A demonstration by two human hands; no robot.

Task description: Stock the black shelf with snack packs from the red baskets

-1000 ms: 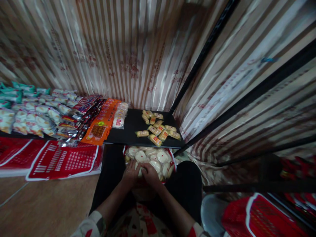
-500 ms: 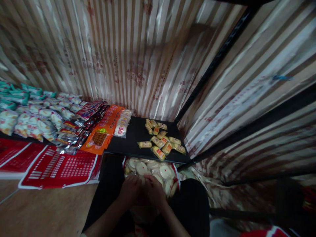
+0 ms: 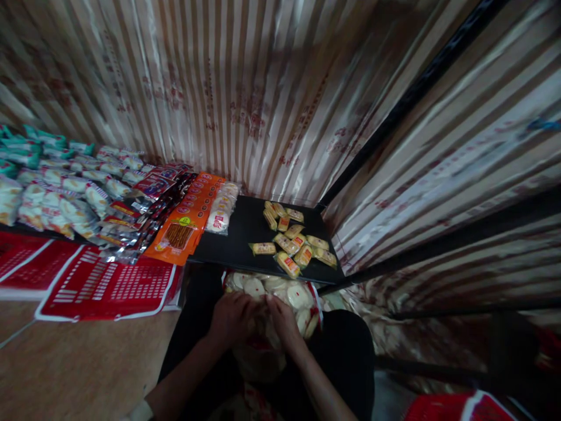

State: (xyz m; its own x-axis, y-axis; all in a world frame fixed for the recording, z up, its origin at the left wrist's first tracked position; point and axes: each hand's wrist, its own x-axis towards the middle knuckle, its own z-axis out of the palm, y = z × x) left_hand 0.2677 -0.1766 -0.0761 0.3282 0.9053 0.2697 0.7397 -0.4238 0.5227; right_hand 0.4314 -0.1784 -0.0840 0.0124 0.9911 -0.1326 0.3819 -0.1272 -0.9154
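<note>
A large clear plastic bag of round, pale crackers (image 3: 298, 296) with red-and-white edging rests between the person's knees, partly under the shelf edge. My left hand (image 3: 232, 320) has its fingers curled at the near side of the bag, closed on its plastic. Close beside it, my right hand (image 3: 283, 321) pinches the bag, thumb toward the left hand. The fingertips of both are partly hidden and dim. Beyond the hands, several small yellow wrapped snacks (image 3: 288, 264) lie scattered on the black shelf (image 3: 232, 248).
Left along the shelf are a clear pack of white round cakes (image 3: 222, 209), an orange snack bag (image 3: 188, 219), dark red packets (image 3: 153, 186), and white (image 3: 81, 213) and green packets (image 3: 48, 137). A red basket (image 3: 109, 286) stands below. Black metal bars (image 3: 394, 117) cross before the striped curtain (image 3: 263, 88).
The view has shifted slightly, moving the shelf items a little in the picture. My hands stay at the bag, with a slightly wider gap between them.
</note>
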